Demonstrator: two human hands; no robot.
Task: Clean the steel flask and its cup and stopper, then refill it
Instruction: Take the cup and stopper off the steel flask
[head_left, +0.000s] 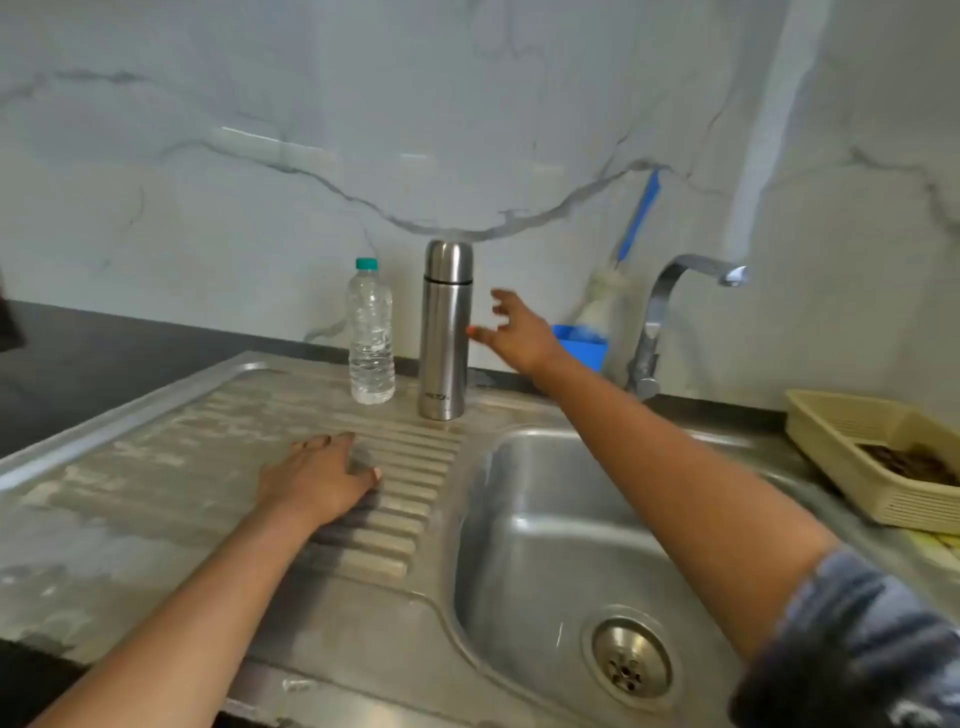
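Fingers (501, 300) of your right grip (511, 332) are standing wide apart, holding nothing, the thumb hovering at the side of the steel flask (442, 343); contact cannot be told. Your left grip (317, 478) is lying flat and relaxed on the ribbed drainboard (156, 467). The flask is standing upright at the drainboard's back edge, its cup (449, 259) sitting on top, a water bottle (370, 338) just beside it on the left. Your right arm is hanging over the sink (519, 493), with the tap (670, 301) behind it.
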